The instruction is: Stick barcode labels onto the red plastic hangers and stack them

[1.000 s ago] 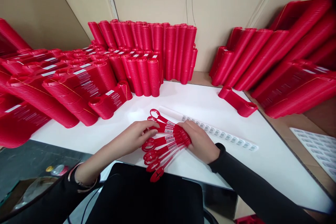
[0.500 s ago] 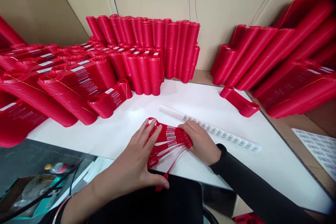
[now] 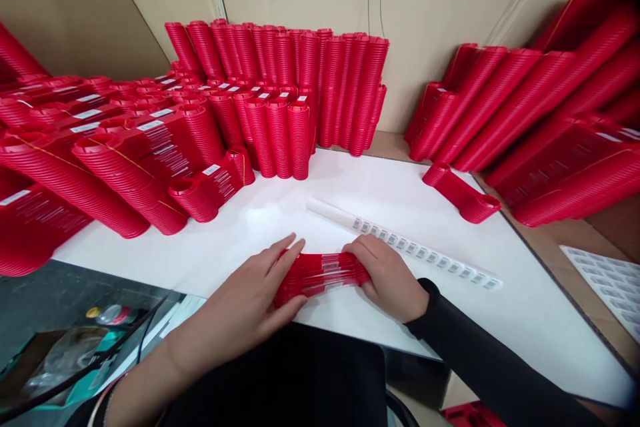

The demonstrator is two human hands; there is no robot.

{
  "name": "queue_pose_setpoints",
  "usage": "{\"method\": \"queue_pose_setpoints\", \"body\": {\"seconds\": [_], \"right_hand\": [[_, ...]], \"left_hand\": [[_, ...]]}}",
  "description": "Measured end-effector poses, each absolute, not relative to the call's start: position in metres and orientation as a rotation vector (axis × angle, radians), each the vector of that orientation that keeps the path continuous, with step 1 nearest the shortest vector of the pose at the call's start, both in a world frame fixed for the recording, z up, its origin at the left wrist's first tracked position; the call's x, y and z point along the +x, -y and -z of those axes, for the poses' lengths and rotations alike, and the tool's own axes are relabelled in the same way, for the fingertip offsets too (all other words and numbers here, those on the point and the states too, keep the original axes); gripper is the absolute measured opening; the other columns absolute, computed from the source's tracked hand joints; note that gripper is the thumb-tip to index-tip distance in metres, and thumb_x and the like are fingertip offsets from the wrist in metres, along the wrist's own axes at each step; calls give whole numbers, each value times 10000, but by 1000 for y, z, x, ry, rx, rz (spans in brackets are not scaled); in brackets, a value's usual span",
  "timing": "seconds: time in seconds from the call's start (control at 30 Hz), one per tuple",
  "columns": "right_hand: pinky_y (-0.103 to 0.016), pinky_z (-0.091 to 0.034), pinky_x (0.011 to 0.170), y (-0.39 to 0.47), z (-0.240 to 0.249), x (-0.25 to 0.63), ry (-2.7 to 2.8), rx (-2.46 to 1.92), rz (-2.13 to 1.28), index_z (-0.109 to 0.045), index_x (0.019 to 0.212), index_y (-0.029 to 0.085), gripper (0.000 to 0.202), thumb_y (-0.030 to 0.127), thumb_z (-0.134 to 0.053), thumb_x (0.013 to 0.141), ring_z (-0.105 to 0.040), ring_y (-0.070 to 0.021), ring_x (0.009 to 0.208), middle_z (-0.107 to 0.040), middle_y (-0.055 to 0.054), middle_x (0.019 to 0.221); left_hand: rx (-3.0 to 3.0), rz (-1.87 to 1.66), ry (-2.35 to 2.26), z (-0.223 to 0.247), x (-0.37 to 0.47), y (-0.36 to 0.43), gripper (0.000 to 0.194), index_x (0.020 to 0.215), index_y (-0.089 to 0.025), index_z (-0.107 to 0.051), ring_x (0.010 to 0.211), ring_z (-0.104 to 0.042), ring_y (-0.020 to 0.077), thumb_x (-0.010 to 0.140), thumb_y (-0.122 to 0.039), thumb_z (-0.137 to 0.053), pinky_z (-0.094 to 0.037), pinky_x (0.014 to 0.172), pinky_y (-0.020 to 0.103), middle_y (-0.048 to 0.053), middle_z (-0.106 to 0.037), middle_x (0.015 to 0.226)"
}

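A small stack of red plastic pieces (image 3: 323,273), with rounded ends and white barcode labels, lies at the table's front edge between my hands. My left hand (image 3: 267,280) wraps round its left end, thumb in front and fingers behind. Closed over its right end is my right hand (image 3: 385,277). The pieces sit close together, their labels roughly in line. Just behind my right hand, a white strip of barcode stickers (image 3: 405,243) slants across the white table (image 3: 270,213).
Tall stacks of the same red pieces (image 3: 283,73) line the back and left. More lean stacks (image 3: 520,100) fill the right side. A short red stack (image 3: 461,193) lies right of centre. A sticker sheet (image 3: 605,287) rests at the right; a bottle (image 3: 115,315) is low at left.
The fanned-out red pieces have come together into a tighter stack. My left hand has closed in round their left end, its thumb moving up. The right hand keeps its hold.
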State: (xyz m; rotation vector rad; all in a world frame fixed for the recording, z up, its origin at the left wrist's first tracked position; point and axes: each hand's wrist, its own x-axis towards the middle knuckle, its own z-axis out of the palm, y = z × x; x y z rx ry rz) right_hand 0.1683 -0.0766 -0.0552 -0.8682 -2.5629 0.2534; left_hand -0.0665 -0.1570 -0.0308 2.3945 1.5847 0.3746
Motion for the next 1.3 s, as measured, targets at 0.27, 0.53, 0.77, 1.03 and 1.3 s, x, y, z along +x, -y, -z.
{"method": "queue_pose_setpoints", "body": {"seconds": [0.27, 0.53, 0.77, 1.03, 1.3], "right_hand": [[-381, -412, 764, 79, 50, 172, 2645, -845, -347, -505, 1043, 123, 292, 76, -455, 759, -475, -222, 852, -554, -108, 940], [-416, -384, 889, 88, 29, 178, 2722, -807, -587, -432, 1238, 152, 562, 150, -539, 687, -468, -244, 992, -517, -117, 1152], [-414, -385, 932, 89, 8, 172, 2876, -780, -599, -407, 1313, 145, 622, 289, -600, 739, -472, -253, 1075, -534, -120, 1184], [-386, -468, 806, 90, 12, 172, 2914, -833, -440, -477, 1240, 152, 401, 299, -497, 868, -558, -226, 934, -604, -115, 1037], [-432, -430, 828, 102, 8, 162, 2914, -876, -47, -550, 1137, 109, 329, 258, -500, 848, -542, -259, 959, -612, -125, 1012]], "left_hand": [[2369, -470, -1517, 38, -68, 145, 486, 1283, -183, -366, 1123, -458, 224, 879, -443, -438, -409, 970, 386, 108, -466, 1260], [2189, -566, -1416, 43, -72, 141, 368, 1129, -216, -458, 991, -482, 203, 844, -445, -507, -428, 862, 352, 55, -549, 1082], [2164, -662, -1341, 49, -77, 142, 310, 1100, -225, -476, 945, -479, 173, 842, -384, -542, -418, 807, 293, 22, -568, 1020], [2197, -782, -1326, 52, -80, 144, 290, 1093, -239, -488, 899, -487, 159, 833, -337, -571, -418, 766, 271, 7, -585, 973], [2219, -858, -1327, 52, -78, 146, 301, 1109, -254, -489, 910, -495, 149, 830, -315, -581, -422, 781, 258, -9, -601, 974]]}}
